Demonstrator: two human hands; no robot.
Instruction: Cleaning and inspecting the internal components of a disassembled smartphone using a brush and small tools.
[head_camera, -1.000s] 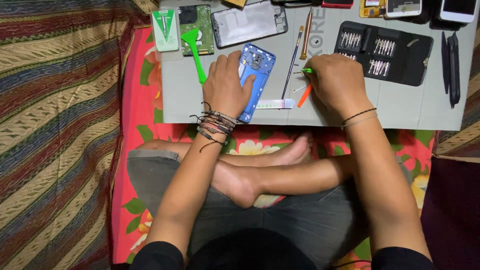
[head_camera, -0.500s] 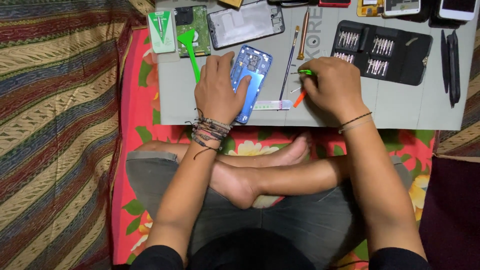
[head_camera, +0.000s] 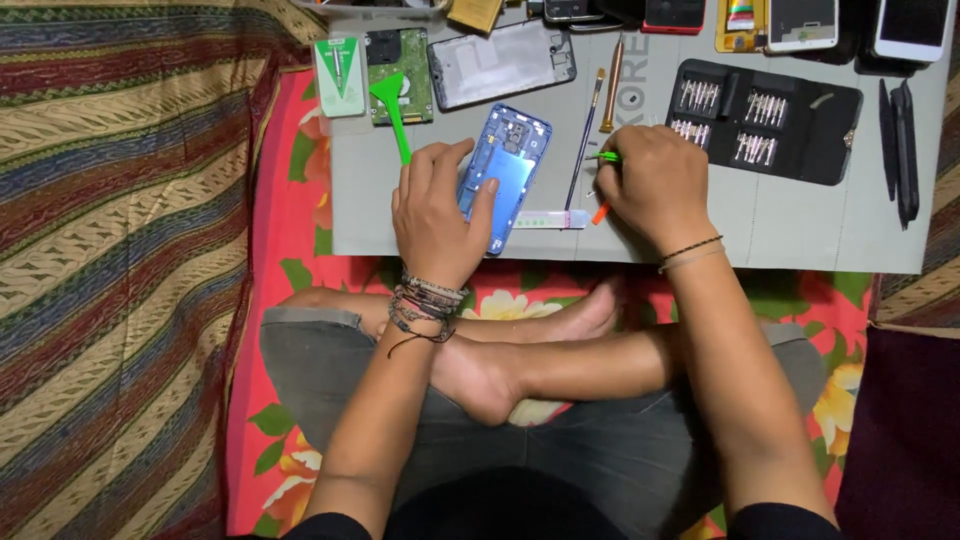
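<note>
Left hand (head_camera: 432, 215) pressed open on blue phone (head_camera: 505, 175), long axis tilted away up-right; right hand (head_camera: 655, 185) just beside, closed on green-and-orange tool (head_camera: 603, 158), on grey mat (head_camera: 800, 225).

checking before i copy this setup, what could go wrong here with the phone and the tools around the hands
1. The left hand only presses the blue phone shell flat on the grey mat; it could slide if prodded.
2. The right hand grips a green and orange tool beside a thin rod; a bump may knock it away.
3. The open bit case lies by the right wrist; bits might spill.
</note>
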